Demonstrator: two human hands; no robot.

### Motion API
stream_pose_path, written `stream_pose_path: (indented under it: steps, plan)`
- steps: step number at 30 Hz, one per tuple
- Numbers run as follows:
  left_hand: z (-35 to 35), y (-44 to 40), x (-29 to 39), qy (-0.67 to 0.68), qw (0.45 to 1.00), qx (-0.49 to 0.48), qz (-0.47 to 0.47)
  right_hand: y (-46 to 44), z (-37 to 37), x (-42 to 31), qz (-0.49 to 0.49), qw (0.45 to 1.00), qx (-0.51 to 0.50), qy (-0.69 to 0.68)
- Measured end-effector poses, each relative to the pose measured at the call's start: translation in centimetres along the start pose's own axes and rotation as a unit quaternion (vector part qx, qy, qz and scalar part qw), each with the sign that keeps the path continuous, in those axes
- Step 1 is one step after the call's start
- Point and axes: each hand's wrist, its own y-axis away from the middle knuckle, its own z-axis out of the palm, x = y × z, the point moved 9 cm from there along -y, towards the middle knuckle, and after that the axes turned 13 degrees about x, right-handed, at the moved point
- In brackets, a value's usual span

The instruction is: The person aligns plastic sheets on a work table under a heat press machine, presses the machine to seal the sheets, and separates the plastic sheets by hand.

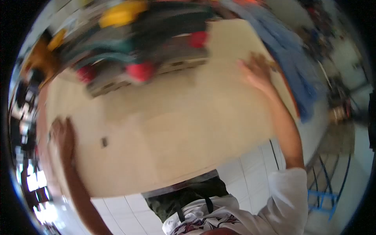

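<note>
A large light-brown board lies flat in front of me, its near edge curving in the wide view. My left hand rests on the board close to its left edge, fingers stretched forward and somewhat apart. Toward the far right edge, my right hand lies on the board with the thumb out to the side and the fingers spread. Both hands are blurred, and I see nothing held in either. A small dark mark or piece shows on the surface to the right of my left hand.
At the back, a dark green and grey machine-like object with red knobs and a yellow part stands over the board. Blue cloth runs along the right edge. A blue metal frame stands on the tiled floor.
</note>
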Motion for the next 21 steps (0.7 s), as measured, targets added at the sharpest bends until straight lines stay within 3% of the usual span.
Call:
stream_pose_path:
  steps: [2, 3, 5, 6, 9, 21]
  plan:
    - [-4.8, -0.9, 2.4, 0.033, 0.991, -0.123, -0.047, -1.2, 1.8, 0.8, -0.038, 0.999, 0.016, -0.006]
    - [-5.9, -1.2, 2.2, 0.082, 0.985, -0.107, -0.104, -1.4, 2.1, 0.5, -0.077, 0.997, -0.016, -0.012]
    - [-8.1, -1.9, 1.9, 0.184, 0.958, -0.057, -0.211, -2.1, 3.5, 2.1, -0.056, 0.996, -0.071, -0.016]
    - [-8.6, -2.2, 1.8, 0.204, 0.947, -0.076, -0.234, -2.6, 4.2, 2.8, -0.045, 0.994, -0.098, -0.016]
    - [-7.9, -1.1, 1.3, 0.183, 0.946, -0.045, -0.262, -1.8, 3.2, 3.9, 0.051, 0.994, -0.076, -0.055]
    - [-8.1, -0.7, 0.8, 0.205, 0.937, -0.048, -0.280, -1.9, 3.6, 4.5, 0.033, 0.996, -0.076, -0.022]
